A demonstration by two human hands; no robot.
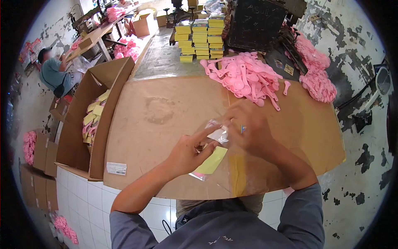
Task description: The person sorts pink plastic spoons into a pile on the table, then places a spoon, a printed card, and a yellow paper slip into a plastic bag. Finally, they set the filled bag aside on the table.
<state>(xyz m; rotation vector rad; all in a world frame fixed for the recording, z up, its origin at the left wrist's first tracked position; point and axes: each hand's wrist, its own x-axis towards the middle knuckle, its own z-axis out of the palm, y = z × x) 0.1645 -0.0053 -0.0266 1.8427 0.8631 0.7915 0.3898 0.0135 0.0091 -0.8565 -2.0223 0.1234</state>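
My left hand and my right hand meet over a cardboard-covered table, both gripping a clear plastic bag. The bag holds a yellow card and something pink at its lower end. My left fingers pinch the bag's upper edge while my right hand closes over its top. A heap of pink plastic spoons lies just beyond my right hand on the table.
An open cardboard box with packed yellow-and-pink bags stands at the left. Stacks of yellow cards and a dark machine sit at the back. More pink spoons pile at the right. A seated person works far left.
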